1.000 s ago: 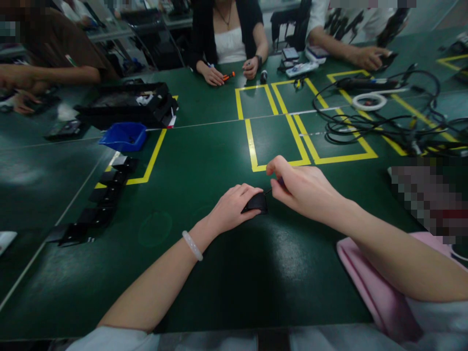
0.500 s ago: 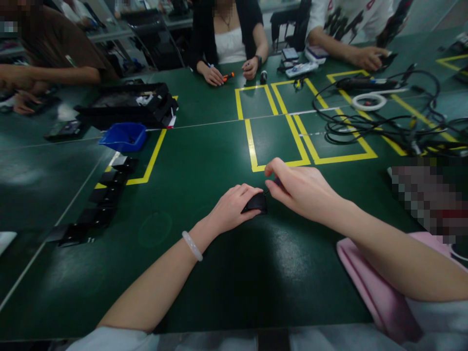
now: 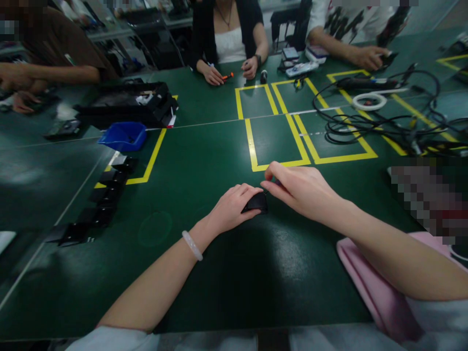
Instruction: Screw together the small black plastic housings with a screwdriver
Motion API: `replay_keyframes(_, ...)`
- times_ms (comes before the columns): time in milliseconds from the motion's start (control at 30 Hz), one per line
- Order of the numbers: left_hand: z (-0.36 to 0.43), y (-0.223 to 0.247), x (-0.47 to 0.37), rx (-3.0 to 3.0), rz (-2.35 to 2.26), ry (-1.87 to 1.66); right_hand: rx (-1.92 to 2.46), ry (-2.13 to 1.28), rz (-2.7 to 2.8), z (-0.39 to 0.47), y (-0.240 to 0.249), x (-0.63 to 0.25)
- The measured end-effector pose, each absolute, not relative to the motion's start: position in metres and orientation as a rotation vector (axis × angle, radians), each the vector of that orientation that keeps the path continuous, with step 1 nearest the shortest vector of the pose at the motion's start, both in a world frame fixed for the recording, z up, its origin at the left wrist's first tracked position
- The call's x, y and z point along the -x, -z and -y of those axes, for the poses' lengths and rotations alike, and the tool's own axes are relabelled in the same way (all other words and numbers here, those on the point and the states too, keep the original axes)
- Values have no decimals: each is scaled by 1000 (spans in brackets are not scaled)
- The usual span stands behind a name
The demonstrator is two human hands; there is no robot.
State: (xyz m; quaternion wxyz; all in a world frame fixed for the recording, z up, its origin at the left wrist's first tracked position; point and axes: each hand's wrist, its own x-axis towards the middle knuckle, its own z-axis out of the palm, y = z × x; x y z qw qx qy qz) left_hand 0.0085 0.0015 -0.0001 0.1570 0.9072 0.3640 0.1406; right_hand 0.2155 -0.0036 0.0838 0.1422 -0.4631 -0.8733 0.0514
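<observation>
A small black device (image 3: 256,203) rests on the green table (image 3: 197,287), a little right of the picture's middle. My left hand (image 3: 234,207), with a pale bracelet at the wrist, is wrapped round it, thumb on the near side and fingers over the top. Just right of the device, my right hand (image 3: 300,190) is closed in a pinch. A thin dark piece shows between its fingertips and the device. Most of what the right fingers hold is hidden.
Black parts (image 3: 104,197) stand in a row at the left, below a blue bin (image 3: 124,136) and black trays (image 3: 124,105). Cables (image 3: 358,127) lie at the right. Pink cloth (image 3: 380,282) sits under my right forearm. People's hands are across the table.
The fingertips of my right hand have shifted slightly and drawn closer together near the device. My left hand and the device look unchanged.
</observation>
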Motion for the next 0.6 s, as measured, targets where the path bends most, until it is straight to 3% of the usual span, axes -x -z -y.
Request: replay_keyframes(600,-1,-2,-8,-2573,-1041,-411,1380,-143,2526,4,-84,-215)
